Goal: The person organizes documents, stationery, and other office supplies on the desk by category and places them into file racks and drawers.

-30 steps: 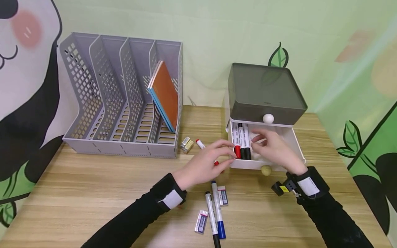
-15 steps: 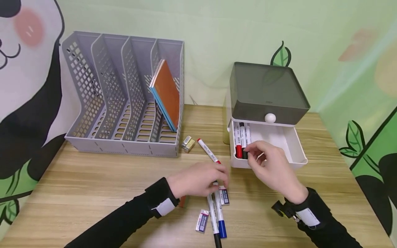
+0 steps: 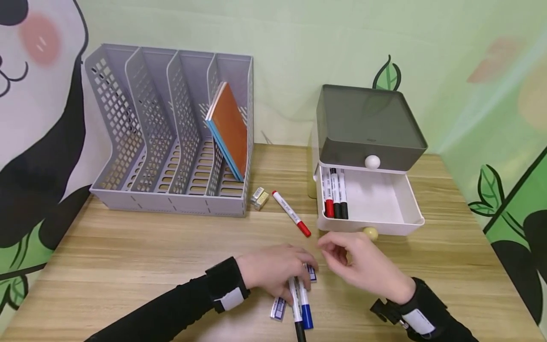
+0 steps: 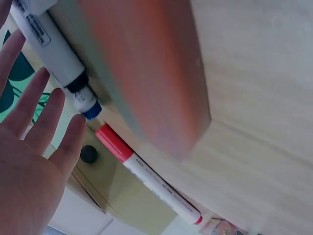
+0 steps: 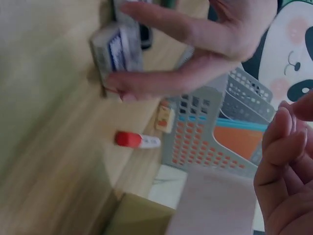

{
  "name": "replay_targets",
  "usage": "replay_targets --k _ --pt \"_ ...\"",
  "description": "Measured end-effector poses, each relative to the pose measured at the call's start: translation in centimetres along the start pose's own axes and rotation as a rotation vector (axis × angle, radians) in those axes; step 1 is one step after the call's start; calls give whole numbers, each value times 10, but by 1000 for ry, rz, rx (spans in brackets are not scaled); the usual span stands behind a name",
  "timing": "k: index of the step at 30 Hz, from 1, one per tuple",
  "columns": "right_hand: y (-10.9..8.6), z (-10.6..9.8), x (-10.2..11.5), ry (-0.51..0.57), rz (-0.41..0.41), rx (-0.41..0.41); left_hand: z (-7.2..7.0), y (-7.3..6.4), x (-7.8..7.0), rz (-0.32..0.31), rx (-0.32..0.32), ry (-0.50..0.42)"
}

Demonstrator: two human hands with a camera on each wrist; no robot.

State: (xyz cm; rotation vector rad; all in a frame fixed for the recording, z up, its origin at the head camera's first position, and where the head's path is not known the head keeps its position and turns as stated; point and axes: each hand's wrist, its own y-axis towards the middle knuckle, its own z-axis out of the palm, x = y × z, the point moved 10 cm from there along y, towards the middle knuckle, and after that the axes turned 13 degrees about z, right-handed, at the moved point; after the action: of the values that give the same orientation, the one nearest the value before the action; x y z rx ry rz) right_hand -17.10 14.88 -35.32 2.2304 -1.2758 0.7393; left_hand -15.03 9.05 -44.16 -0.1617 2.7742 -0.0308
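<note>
My left hand (image 3: 279,270) reaches down over a black-capped marker (image 3: 297,306) and a blue-capped marker (image 3: 306,313) lying side by side. Its fingers spread loosely beside the white barrels in the left wrist view. One fingertip overlaps a small white-and-blue eraser (image 3: 312,272); a second eraser (image 3: 278,309) lies left of the markers, partly under the thumb. My right hand (image 3: 365,266) hovers in front of the drawer, fingers loosely bent, holding nothing. Beyond the hands lies a red-capped marker (image 3: 292,213). Close to the left wrist camera is a blurred orange-red block (image 4: 151,63).
A white drawer (image 3: 380,197) stands pulled out beneath a grey-lidded box (image 3: 372,118), with several markers (image 3: 336,194) along its left side. A grey file rack (image 3: 171,202) holds thin orange and blue books (image 3: 231,130). Small yellowish erasers (image 3: 259,198) lie beside the rack.
My left hand has moved from the drawer's left side down toward me, over the markers. The right hand has come out of the drawer and toward me, leaving markers inside.
</note>
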Motion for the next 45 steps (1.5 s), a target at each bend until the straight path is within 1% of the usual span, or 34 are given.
replay_targets --k 2,5,8,12,19,26,32,37,40,45 --pt "-1 9 -1 -6 -4 53 2 1 -1 -5 1 17" --pt "-2 18 -6 -10 9 92 4 2 -1 -15 6 20" --pt "-1 22 -11 -17 28 93 5 0 2 -36 4 27" --pt "0 25 -18 -16 61 93 1 -6 11 -73 -20 59" --pt "0 37 -33 -34 129 138 -6 -20 26 -144 -64 90" --pt "0 45 -39 -48 164 172 -15 -27 31 -194 -108 125" --pt "1 48 -39 -47 154 174 -17 -35 36 -245 -85 136" --pt "1 50 -38 -46 153 181 -16 -40 41 -280 -43 161" --pt "1 51 -39 -41 165 186 -17 -43 43 -289 -33 150" --pt "2 49 -37 -18 157 175 -27 -49 42 -285 -77 59"
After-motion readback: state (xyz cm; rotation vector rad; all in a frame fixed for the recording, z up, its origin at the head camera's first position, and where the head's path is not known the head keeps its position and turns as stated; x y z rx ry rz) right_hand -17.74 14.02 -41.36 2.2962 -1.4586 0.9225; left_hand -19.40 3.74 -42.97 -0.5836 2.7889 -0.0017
